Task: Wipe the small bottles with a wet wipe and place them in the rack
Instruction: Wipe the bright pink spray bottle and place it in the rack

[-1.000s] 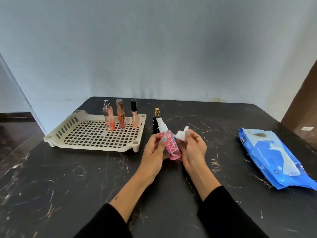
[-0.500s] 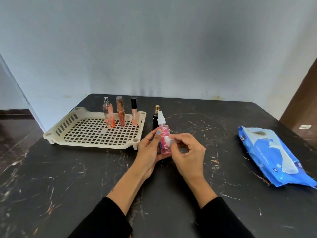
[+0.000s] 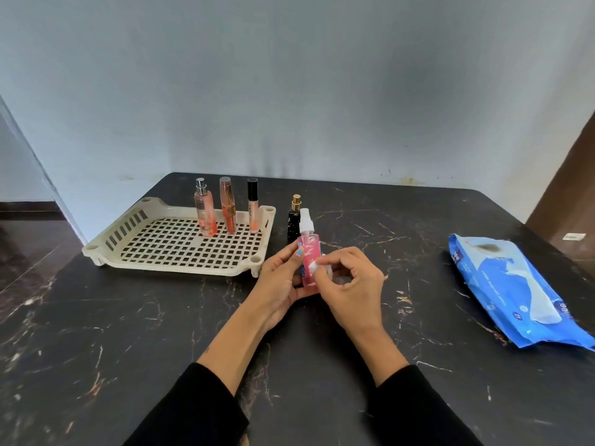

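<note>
My left hand (image 3: 279, 281) grips a pink spray bottle (image 3: 308, 249) with a white nozzle, held upright over the table's middle. My right hand (image 3: 349, 286) pinches a small white wet wipe (image 3: 314, 268) against the bottle's front. A black bottle with a gold cap (image 3: 293, 222) stands on the table just behind the pink one. The beige plastic rack (image 3: 135, 249) sits at the left. Three bottles stand in a row along its far right side: a peach spray bottle (image 3: 204, 209), an orange tube (image 3: 228, 207) and a black-capped tube (image 3: 253, 206).
A blue pack of wet wipes (image 3: 515, 288) lies at the right of the black marble table (image 3: 128, 349). A pale wall rises behind the table's far edge. A brown door stands at the far right.
The pink bottle went from tilted to upright. My right hand brought the wipe from beside the bottle onto its front. The view shifted slightly.
</note>
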